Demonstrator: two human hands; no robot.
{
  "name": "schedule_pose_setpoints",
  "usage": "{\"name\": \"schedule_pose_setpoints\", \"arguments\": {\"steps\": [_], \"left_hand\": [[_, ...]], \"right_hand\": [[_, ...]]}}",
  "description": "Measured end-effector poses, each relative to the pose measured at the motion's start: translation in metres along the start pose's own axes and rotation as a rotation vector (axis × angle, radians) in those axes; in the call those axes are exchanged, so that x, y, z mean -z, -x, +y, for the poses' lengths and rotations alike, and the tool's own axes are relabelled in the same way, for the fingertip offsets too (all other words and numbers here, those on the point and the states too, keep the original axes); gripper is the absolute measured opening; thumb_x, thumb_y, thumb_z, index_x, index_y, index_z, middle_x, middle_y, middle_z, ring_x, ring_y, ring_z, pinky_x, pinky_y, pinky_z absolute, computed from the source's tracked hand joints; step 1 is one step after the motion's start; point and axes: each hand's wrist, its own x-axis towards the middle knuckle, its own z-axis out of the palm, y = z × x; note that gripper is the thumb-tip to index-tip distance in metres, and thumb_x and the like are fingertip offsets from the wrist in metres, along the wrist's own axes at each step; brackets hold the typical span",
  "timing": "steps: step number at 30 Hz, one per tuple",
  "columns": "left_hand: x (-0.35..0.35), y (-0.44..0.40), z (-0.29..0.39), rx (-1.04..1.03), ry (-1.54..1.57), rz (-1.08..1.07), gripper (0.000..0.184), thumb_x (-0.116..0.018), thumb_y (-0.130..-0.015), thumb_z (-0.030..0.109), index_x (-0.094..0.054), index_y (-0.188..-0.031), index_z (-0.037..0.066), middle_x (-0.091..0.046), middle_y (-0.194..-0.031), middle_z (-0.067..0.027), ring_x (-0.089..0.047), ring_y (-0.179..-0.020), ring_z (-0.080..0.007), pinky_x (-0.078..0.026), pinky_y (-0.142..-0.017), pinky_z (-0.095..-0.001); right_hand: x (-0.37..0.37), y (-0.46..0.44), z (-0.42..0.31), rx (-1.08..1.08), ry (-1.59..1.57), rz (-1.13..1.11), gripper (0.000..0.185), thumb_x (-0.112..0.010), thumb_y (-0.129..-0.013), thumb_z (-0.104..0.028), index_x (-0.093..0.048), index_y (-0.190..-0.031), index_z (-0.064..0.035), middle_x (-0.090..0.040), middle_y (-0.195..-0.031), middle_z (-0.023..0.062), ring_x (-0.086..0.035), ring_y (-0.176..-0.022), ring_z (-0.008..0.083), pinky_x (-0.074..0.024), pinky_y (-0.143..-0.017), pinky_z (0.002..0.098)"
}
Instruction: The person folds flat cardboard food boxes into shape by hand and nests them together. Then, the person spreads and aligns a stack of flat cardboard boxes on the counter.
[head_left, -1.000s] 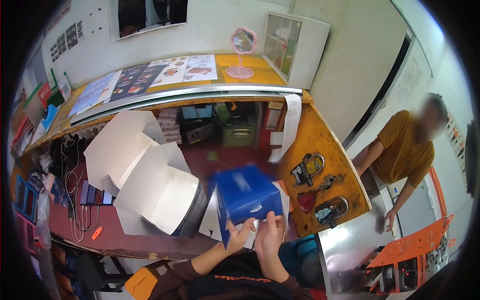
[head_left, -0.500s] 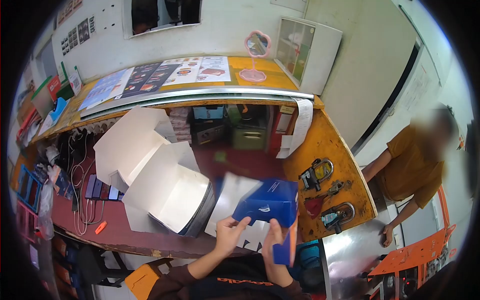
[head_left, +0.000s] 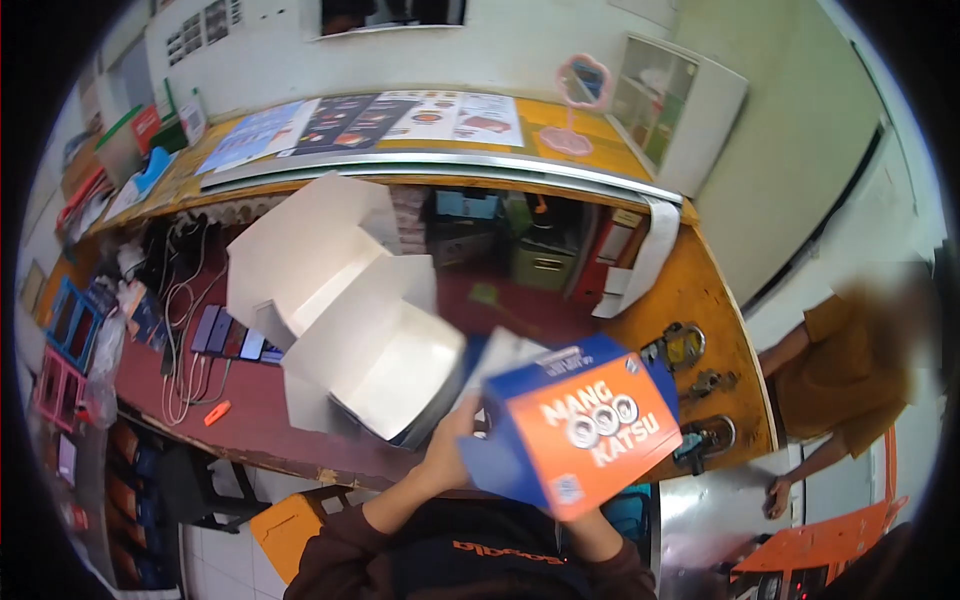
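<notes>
A paperboard food box (head_left: 590, 430), blue with an orange side reading "MANG KATSU", is held tilted over the counter's front edge. Around its left edge, near a blue flap, my left hand (head_left: 455, 445) is closed. My right hand (head_left: 592, 530) comes up from below against the box; its fingers are hidden behind the orange side. To the left, two open boxes with white insides stand on the counter, the nearer box (head_left: 400, 365) overlapping the farther box (head_left: 310, 260). Partly behind the held box lies a pale sheet or flap (head_left: 510, 348).
Several phones (head_left: 235, 338) with charging cables and an orange lighter (head_left: 217, 412) lie on the red counter (head_left: 270, 445) at left. Padlocks (head_left: 680, 345) sit on the wooden side panel at right. Beyond it stands a co-worker (head_left: 845, 360). A yellow stool (head_left: 290, 525) is below.
The box has turned, so its orange printed side now faces me instead of the blue one. My right hand has gone behind it. The view has shifted, moving the surroundings rightward.
</notes>
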Motion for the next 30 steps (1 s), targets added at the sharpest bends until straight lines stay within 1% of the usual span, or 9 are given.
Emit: {"name": "schedule_pose_setpoints", "arguments": {"steps": [2,4,6,8,10,12,17,23,30], "left_hand": [[-0.006,0.024,-0.055,0.303,1.195,0.206,0.058,-0.062,-0.078,0.028,-0.034,-0.121,0.002,-0.048,-0.119,-0.0120,-0.050,-0.104,-0.0202,-0.043,-0.084,-0.0322],[0.024,0.034,0.003,0.352,0.595,0.091,0.068,-0.063,-0.078,0.022,-0.024,-0.131,0.002,-0.033,-0.129,-0.0124,-0.044,-0.112,-0.0194,-0.043,-0.086,-0.0287],[0.028,0.055,0.002,0.021,0.844,0.287,0.065,-0.066,-0.076,0.018,-0.029,-0.127,0.000,-0.041,-0.122,-0.0141,-0.053,-0.102,-0.0183,-0.049,-0.071,-0.0274],[0.054,0.074,0.001,-0.127,0.404,0.325,0.061,-0.067,-0.073,0.014,-0.034,-0.123,0.000,-0.051,-0.110,-0.0144,-0.059,-0.086,-0.0162,-0.050,-0.059,-0.0265],[0.081,0.089,-0.013,-0.093,-0.478,0.388,0.042,-0.067,-0.063,0.011,-0.054,-0.101,0.001,-0.059,-0.077,-0.0113,-0.060,-0.060,-0.0222,-0.048,-0.053,-0.0293],[0.093,0.103,-0.054,-0.099,-0.785,0.400,0.024,-0.066,-0.059,0.013,-0.060,-0.081,0.002,-0.056,-0.066,-0.0103,-0.056,-0.055,-0.0276,-0.045,-0.048,-0.0334],[0.100,0.102,-0.072,-0.229,-0.990,0.449,0.016,-0.066,-0.058,0.013,-0.057,-0.070,0.007,-0.054,-0.065,-0.0074,-0.055,-0.053,-0.0240,-0.043,-0.044,-0.0330],[0.100,0.085,-0.054,-0.432,-0.861,0.548,0.008,-0.063,-0.063,0.003,-0.058,-0.070,0.004,-0.055,-0.065,-0.0038,-0.054,-0.050,-0.0188,-0.042,-0.043,-0.0287],[0.120,0.085,-0.054,-0.506,-0.903,0.242,0.017,-0.059,-0.057,0.002,-0.059,-0.073,0.009,-0.054,-0.067,-0.0003,-0.054,-0.052,-0.0161,-0.043,-0.044,-0.0275]], "right_hand": [[0.026,-0.043,-0.047,0.085,0.175,-0.106,0.022,-0.055,-0.071,-0.014,-0.055,-0.091,-0.0048,-0.051,-0.088,0.0093,-0.049,-0.096,0.0247,-0.0320,-0.091,0.0444],[0.025,-0.062,-0.067,0.122,0.345,-0.248,0.018,-0.054,-0.067,-0.012,-0.054,-0.084,-0.0057,-0.050,-0.083,0.0078,-0.050,-0.091,0.0234,-0.0337,-0.088,0.0430],[0.020,-0.077,-0.072,0.199,0.296,-0.315,0.014,-0.054,-0.069,-0.012,-0.055,-0.081,-0.0057,-0.051,-0.083,0.0063,-0.052,-0.085,0.0212,-0.0350,-0.084,0.0408],[0.012,-0.098,-0.079,0.478,0.180,-0.476,0.012,-0.058,-0.072,-0.016,-0.055,-0.079,-0.0081,-0.052,-0.082,0.0019,-0.052,-0.078,0.0175,-0.0356,-0.078,0.0380],[-0.001,-0.113,-0.089,0.527,0.069,-0.523,0.011,-0.057,-0.075,-0.018,-0.056,-0.076,-0.0072,-0.051,-0.078,0.0018,-0.052,-0.074,0.0173,-0.0363,-0.073,0.0332],[-0.014,-0.123,-0.101,0.649,-0.016,-0.685,0.015,-0.055,-0.078,-0.021,-0.056,-0.074,-0.0066,-0.051,-0.075,0.0022,-0.052,-0.071,0.0171,-0.0371,-0.070,0.0300],[-0.050,-0.141,-0.099,0.415,-0.183,-0.842,0.022,-0.054,-0.079,-0.024,-0.056,-0.077,-0.0028,-0.056,-0.076,0.0107,-0.056,-0.076,0.0302,-0.0426,-0.068,0.0384],[-0.066,-0.135,-0.089,0.336,-0.033,-0.744,0.017,-0.060,-0.068,-0.017,-0.058,-0.068,0.0003,-0.058,-0.072,0.0145,-0.060,-0.067,0.0285,-0.0472,-0.060,0.0376],[-0.081,-0.113,-0.099,0.430,0.257,-0.661,0.007,-0.059,-0.063,-0.011,-0.061,-0.064,-0.0045,-0.058,-0.068,0.0110,-0.060,-0.061,0.0237,-0.0474,-0.053,0.0342]]}}
